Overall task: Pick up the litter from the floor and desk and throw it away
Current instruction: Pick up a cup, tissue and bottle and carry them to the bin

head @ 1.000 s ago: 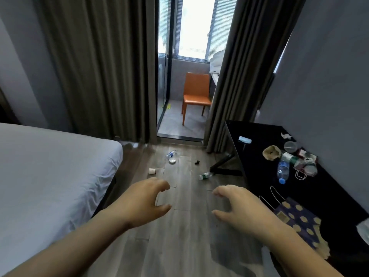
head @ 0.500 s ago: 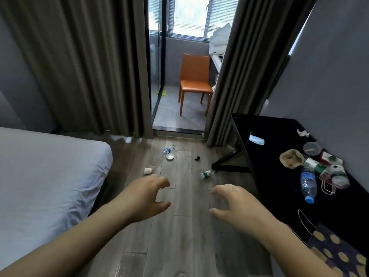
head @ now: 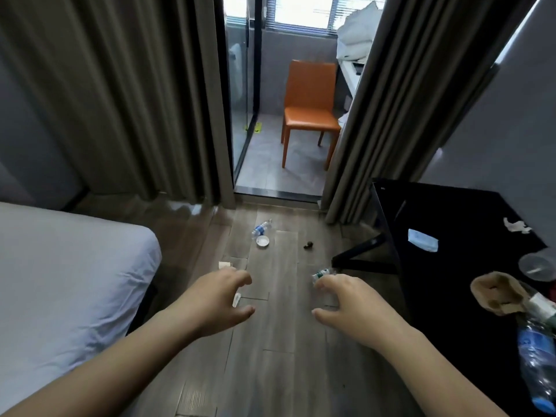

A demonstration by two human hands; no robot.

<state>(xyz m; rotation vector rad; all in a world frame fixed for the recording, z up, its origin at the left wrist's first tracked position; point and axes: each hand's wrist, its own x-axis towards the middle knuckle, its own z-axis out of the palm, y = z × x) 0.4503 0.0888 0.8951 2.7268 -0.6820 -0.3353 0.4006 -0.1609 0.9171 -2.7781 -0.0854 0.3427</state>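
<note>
Litter lies on the wooden floor ahead: a small plastic bottle (head: 261,228), a white lid (head: 263,241) beside it, a dark scrap (head: 308,245), a paper cup (head: 225,265) and a green-capped bottle (head: 322,273). My left hand (head: 215,302) and right hand (head: 352,305) hover in front of me, fingers loosely curled, holding nothing. The black desk (head: 460,224) on the right carries a blue face mask (head: 422,240), a crumpled tissue (head: 515,226), a clear cup (head: 538,267), a brown paper bag (head: 498,293) and a water bottle (head: 537,356).
A bed with a white sheet (head: 60,281) fills the left. Dark curtains (head: 120,100) frame a glass door to a balcony with an orange chair (head: 310,106). The desk's black leg (head: 361,257) reaches onto the floor.
I have moved forward along the floor. The litter, the desk and the balcony door appear nearer and lower in view. Both hands stay out in front, empty.
</note>
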